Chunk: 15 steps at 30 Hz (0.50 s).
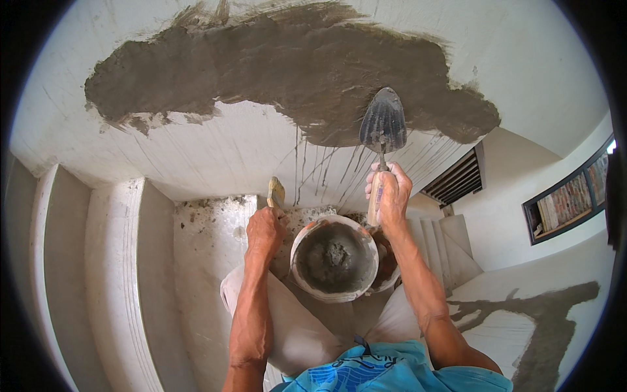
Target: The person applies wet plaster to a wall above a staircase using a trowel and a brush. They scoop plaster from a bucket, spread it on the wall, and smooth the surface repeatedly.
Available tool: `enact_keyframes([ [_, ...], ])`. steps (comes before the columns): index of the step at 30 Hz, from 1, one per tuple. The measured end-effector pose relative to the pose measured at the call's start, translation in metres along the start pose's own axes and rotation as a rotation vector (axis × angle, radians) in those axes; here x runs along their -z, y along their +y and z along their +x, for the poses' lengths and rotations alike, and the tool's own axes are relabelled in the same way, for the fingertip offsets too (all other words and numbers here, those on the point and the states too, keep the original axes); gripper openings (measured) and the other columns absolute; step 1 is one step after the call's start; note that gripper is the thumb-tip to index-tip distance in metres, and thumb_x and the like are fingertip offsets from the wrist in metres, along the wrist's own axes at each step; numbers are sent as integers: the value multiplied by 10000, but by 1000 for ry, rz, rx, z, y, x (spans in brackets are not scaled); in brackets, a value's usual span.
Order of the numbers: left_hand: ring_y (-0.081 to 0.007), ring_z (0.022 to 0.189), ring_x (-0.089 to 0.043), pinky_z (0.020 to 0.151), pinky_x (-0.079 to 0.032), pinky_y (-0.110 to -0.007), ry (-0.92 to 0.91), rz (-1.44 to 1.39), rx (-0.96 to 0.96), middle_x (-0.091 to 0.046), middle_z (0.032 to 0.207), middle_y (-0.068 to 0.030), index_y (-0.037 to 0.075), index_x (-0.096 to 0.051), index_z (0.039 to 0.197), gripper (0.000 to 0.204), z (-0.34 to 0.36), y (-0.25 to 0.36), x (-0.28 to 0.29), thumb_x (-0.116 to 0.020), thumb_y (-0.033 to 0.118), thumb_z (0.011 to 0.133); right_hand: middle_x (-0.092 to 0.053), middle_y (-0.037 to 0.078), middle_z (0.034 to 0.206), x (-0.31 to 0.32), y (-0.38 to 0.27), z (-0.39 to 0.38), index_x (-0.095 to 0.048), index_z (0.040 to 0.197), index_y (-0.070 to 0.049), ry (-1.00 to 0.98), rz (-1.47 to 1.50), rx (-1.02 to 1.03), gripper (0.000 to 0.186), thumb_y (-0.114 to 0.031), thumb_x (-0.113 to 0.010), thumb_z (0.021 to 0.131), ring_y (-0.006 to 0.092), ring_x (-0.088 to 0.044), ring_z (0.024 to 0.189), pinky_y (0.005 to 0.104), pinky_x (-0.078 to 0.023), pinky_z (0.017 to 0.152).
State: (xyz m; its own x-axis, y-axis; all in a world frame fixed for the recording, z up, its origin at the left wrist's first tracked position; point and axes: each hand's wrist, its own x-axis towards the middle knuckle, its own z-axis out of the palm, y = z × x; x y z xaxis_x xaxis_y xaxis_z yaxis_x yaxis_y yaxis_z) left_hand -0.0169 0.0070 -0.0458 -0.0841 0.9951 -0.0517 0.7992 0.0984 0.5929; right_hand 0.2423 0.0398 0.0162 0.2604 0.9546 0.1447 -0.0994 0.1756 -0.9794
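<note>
The landmark is the mortar patch (281, 68), a broad grey area on the white wall (255, 137) with its long axis running left to right. The trowel (384, 121) lies at the lower edge of the mortar patch, right of its middle. The trowel's long axis runs across that of the mortar patch: the handle is toward the person, and the rounded tip points up into the grey area, leaning slightly right. In this view the front of the blade overlaps the mortar patch, while its heel overlaps the bare wall just below; whether the blade makes contact cannot be determined. The right hand (394, 196) is below the mortar patch and is the nearer of the two; its fingers are wrapped around the trowel handle, in line with the blade. The left hand (266, 228) is lower and farther from the mortar patch, left of the trowel; its fingers are closed on a brush (277, 193), bristle end upward, well apart from the mortar patch. The bucket (334, 298), containing grey mix (336, 261), stands below the mortar patch, between the forearms.
</note>
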Motion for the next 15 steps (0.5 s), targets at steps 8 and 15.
enact_keyframes([
  [8,-423,855,-696,756,-544,-495,-10,3,-21,-719,863,-230,50,-769,901,170,1,-2,0,-749,204,832,-614,67,767,-44,-16,-1,-632,1013,44,-167,-44,100,278,-184,-525,894,96,-562,609,250,-462,532],
  [15,-426,852,-694,751,-543,-496,0,-14,-30,-715,862,-233,47,-768,889,167,3,-4,-3,-756,202,828,-616,74,756,-26,8,19,-632,993,50,-99,12,55,272,-183,-535,892,109,-575,601,270,-477,525],
])
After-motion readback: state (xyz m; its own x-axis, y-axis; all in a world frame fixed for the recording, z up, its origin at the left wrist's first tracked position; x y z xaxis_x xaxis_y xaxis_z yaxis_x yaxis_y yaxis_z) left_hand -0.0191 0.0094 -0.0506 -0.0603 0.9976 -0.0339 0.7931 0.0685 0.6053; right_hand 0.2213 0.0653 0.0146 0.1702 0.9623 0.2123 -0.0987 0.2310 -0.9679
